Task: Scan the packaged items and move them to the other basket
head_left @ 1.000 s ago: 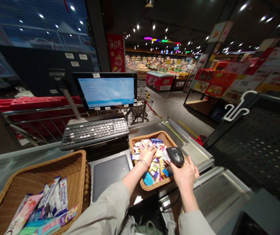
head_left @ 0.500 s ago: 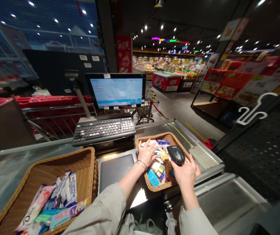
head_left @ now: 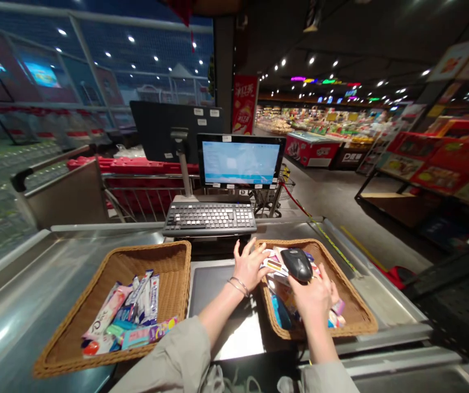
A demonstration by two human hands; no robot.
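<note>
My right hand [head_left: 314,297] grips a black handheld barcode scanner [head_left: 296,264] above the right wicker basket [head_left: 359,322]. At that basket's left rim, my left hand [head_left: 248,268] pinches a small white packet [head_left: 275,265] with a brown and orange print. The packet lies just left of the scanner's head. Under my hands the basket holds several colourful wrapped goods, partly hidden by the scanner and right hand. A blue item [head_left: 280,311] shows in its near left part.
A left wicker basket [head_left: 171,262] holds several wrapped bars [head_left: 146,297]. Between the baskets is a grey counter plate [head_left: 209,286]. Behind stand a keyboard [head_left: 209,217] and a lit monitor [head_left: 240,162]. A metal counter [head_left: 9,327] extends left; a shop floor lies beyond.
The view has swung left, so everything sits further right. My left hand has come from inside the right basket to its left rim, now with the white packet. The scanner stays in my right hand.
</note>
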